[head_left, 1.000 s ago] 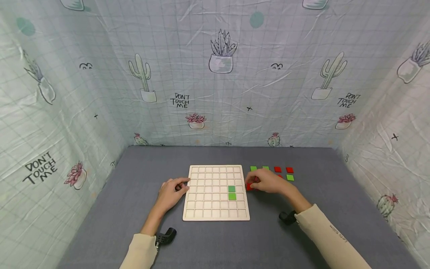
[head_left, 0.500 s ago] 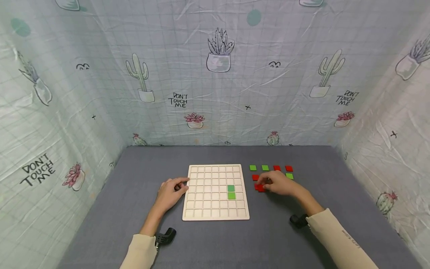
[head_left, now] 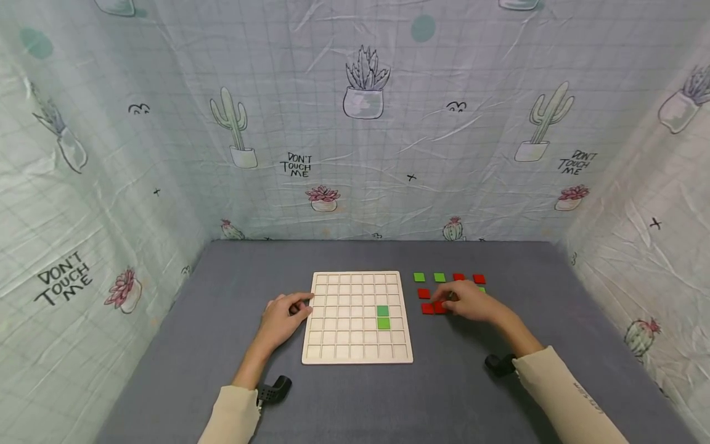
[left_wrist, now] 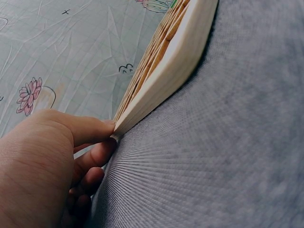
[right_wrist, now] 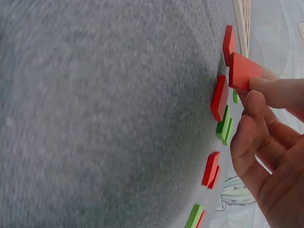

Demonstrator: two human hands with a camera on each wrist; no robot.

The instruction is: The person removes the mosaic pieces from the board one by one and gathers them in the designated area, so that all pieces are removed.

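A square wooden board with a grid of shallow cells lies on the dark grey table. A darker green tile and a lighter green tile occupy two of its cells, one below the other. At the board's left side, my left hand rests its thumb and forefinger against the edge, the other fingers loosely bent. My right hand is to the right of the board, pinching a red tile between thumb and fingers. Beside that tile, another red tile lies on the table.
Behind the right hand are several loose tiles, among them a green tile, a red tile and a red tile; the hand partly covers some. A cactus-print cloth hangs around the table.
My right hand has moved right, away from the board's right edge, with the red tile, which now shows just right of another red tile. The left hand and board stay put.
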